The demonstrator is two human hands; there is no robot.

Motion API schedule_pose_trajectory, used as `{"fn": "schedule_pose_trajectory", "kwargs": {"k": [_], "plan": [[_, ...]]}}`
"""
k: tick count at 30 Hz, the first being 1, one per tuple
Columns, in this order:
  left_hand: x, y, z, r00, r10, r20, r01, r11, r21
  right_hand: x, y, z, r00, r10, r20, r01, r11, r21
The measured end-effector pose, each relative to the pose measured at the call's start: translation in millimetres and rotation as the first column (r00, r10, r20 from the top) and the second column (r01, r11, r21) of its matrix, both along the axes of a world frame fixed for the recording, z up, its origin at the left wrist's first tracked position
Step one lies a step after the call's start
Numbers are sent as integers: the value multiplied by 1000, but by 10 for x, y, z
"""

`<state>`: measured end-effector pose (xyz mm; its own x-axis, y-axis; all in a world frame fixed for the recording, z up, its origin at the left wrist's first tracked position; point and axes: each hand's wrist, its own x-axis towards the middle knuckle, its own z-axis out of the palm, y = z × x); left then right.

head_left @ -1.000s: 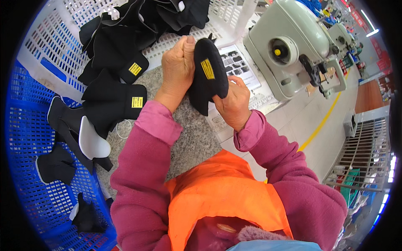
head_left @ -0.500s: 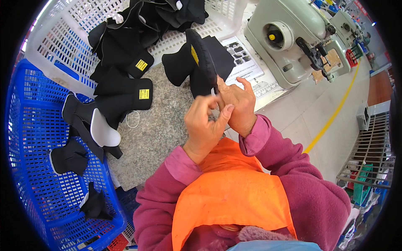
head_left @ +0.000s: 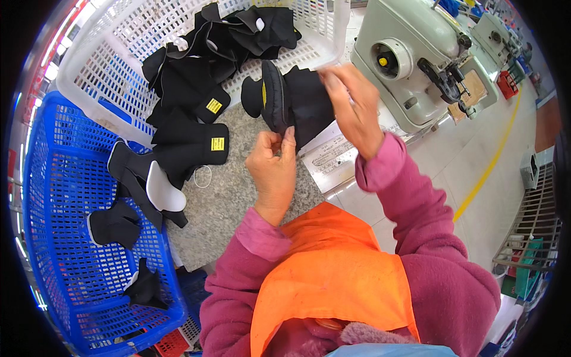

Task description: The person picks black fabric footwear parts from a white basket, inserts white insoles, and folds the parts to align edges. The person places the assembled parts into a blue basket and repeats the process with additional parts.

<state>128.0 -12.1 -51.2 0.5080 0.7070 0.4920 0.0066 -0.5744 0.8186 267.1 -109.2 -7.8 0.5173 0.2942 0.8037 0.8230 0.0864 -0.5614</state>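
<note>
A black padded fabric piece (head_left: 309, 107) with a thick stitched rim and a yellow label stands partly folded over the stone-patterned worktop (head_left: 238, 184). My left hand (head_left: 273, 175) pinches its lower edge between thumb and curled fingers. At the piece's upper right corner is my right hand (head_left: 360, 110), thumb and forefinger drawn together; whatever lies between the tips is too small to make out. Left of them, similar black pieces (head_left: 193, 146) with yellow labels lie stacked from the worktop up into a white basket (head_left: 113, 65). A thin white loop (head_left: 203, 177) rests beside the stack.
A blue basket (head_left: 65, 196) on the left holds a few black pieces and a white curved part (head_left: 163, 189). On the right stands a grey-green sewing machine (head_left: 410, 59). A printed sheet and a ruler (head_left: 333, 160) lie under the work.
My hands have moved apart: the left stays at the lower edge, the right has risen to the upper right corner. The piece has turned, showing more of its broad black side.
</note>
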Motion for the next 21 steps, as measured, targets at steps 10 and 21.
{"fn": "schedule_pose_trajectory", "kwargs": {"k": [10, 21], "plan": [[-52, 60, 33, 990, 95, -107, -44, 911, 410, 469, 835, -17, 960, 231, 155, -213, 969, -122], [-29, 456, 267, 988, 132, -84, -92, 926, 367, 238, 552, 18, 997, 74, 3, -74, 984, 164]]}}
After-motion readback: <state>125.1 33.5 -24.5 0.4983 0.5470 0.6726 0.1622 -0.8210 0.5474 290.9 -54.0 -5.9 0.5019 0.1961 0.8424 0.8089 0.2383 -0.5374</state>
